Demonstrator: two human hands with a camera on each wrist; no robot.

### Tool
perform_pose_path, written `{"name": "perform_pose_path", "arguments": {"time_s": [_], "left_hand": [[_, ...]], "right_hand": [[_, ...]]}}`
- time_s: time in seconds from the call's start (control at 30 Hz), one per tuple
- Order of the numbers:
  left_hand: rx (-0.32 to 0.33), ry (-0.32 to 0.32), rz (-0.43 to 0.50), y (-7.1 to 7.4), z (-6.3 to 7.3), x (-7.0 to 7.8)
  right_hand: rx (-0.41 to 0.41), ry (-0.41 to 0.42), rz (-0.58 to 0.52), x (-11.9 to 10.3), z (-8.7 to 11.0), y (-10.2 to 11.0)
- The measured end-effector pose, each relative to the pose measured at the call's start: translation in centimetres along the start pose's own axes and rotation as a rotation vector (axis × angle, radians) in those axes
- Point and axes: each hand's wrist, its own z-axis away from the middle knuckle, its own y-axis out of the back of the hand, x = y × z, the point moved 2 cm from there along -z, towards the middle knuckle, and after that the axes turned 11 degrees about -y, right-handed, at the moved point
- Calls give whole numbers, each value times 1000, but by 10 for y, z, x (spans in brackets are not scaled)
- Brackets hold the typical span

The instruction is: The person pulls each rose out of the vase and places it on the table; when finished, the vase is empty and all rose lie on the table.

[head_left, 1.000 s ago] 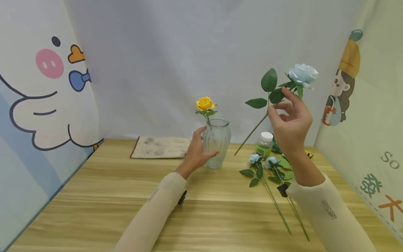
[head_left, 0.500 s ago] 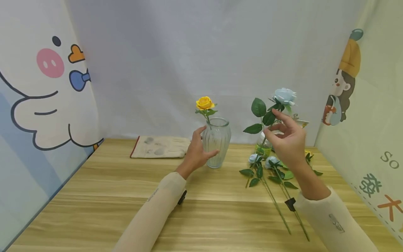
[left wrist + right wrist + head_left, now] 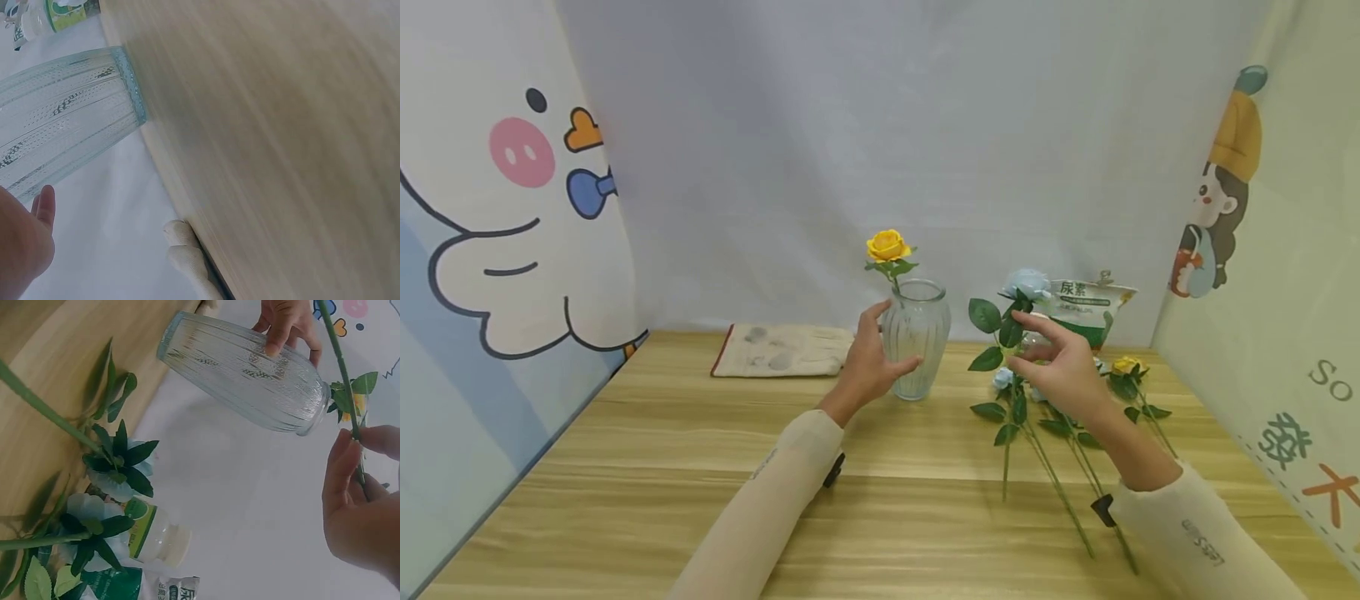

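My left hand (image 3: 867, 358) holds the clear ribbed glass vase (image 3: 928, 333) from its left side, fingers behind and thumb across the front. A yellow rose (image 3: 889, 247) leans left out of the vase's mouth. To the right, my right hand (image 3: 1067, 371) pinches a pale blue rose (image 3: 1027, 284) by its green stem between thumb and fingers. That rose is upright, with its stem hanging down in front of the other flowers. In the right wrist view, the pinched stem (image 3: 337, 350) crosses past the vase mouth.
More blue roses (image 3: 1003, 379) and a yellow rose (image 3: 1127, 367) lie on the table's right side. Behind them stand a white-capped bottle (image 3: 164, 537) and a clipped white-and-green bag (image 3: 1086, 304). A cloth work glove (image 3: 782, 350) lies at the back left.
My right hand has come down and a little left with the blue rose, whose slanted stem now hangs nearly straight. The bag behind is uncovered. The left hand and vase have stayed put.
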Motion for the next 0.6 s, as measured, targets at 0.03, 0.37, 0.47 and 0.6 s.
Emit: {"name": "perform_pose_path", "arguments": {"time_s": [0.03,0.37,0.47,0.6], "left_hand": [[0,0,-1,0,0,0],[5,-4,5,0,0,1],[4,1,2,0,0,0],[4,0,-3,0,0,-1]], "right_hand": [[-28,-29,10,3,0,-1],[-202,-143,43,30,-4,-9],[-251,-177,46,36,-4,-13],[-307,-228,53,40,-3,-18]]}}
